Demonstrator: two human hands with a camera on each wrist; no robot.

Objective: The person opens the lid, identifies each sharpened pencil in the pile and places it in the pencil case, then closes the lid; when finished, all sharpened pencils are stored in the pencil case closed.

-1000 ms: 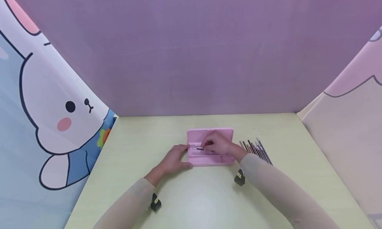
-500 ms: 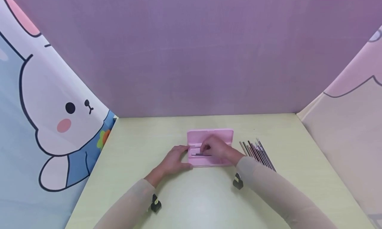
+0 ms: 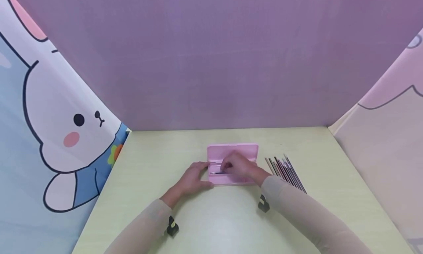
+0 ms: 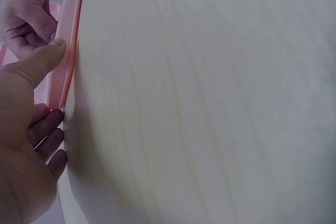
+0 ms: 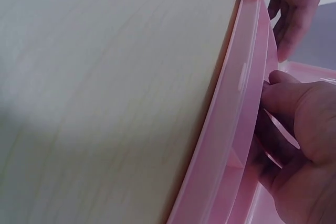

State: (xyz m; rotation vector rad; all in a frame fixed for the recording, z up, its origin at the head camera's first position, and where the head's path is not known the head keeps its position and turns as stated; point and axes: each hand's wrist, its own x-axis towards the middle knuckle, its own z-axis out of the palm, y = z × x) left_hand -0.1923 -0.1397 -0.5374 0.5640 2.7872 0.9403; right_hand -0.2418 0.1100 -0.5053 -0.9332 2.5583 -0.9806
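Note:
An open pink pencil case [image 3: 231, 149] lies on the table with its lid raised at the back. My left hand [image 3: 192, 177] holds the case's left end, thumb at the front corner and fingers at the side and back. My right hand [image 3: 238, 164] reaches down into the case with curled fingers. At its fingertips a slim dark pencil-like stick [image 3: 217, 172] with a pale end lies lengthwise by the divider; its right part is hidden under the hand. In the right wrist view the right hand [image 5: 310, 129] is inside the case behind the front wall, and the stick does not show.
Several slim pencil-like sticks [image 3: 286, 172] lie in a slanting bundle right of the case, partly under the right sleeve [image 3: 307, 206]. The pale table [image 3: 211, 221] ends at a purple panel [image 3: 228, 63] at the back. Printed cloth walls stand left and right.
My right hand has moved slightly toward the front of the case, and the stick has come down from the back part to beside the divider. The left hand has stayed put.

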